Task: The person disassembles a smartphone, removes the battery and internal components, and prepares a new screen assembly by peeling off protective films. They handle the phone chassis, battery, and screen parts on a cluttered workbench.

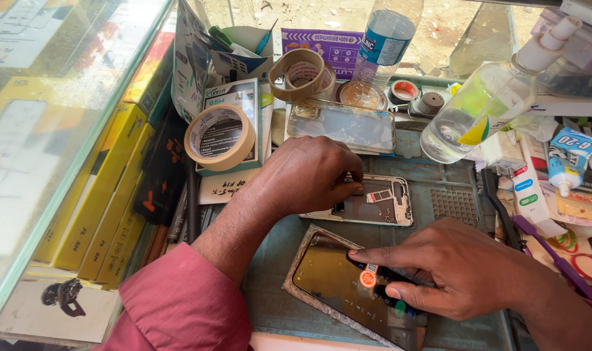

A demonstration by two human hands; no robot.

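- left hand, centre of view: lies over the 9 o'clock end of an opened phone frame, pinning it flat on the blue-green work mat; the fingers are curled close together, tips pressed onto the frame's edge, enclosing nothing.
- right hand, at 5 o'clock: the index finger is stretched toward 9 o'clock, its tip on a detached dark screen panel; thumb and index stand narrowly apart around a small orange-tipped part, possibly a flex connector, though the view is too small to be sure.
- the screen panel lies face up at 6 o'clock of the frame, just beside it and tilted, so both halves stay within reach of the two hands.
- at 12 o'clock: a second phone and a clear water bottle.
- at 10 o'clock: two rolls of masking tape.
- at 2 o'clock: a pump bottle of clear liquid, lying slanted.
- at 3 o'clock: a purple pry tool.
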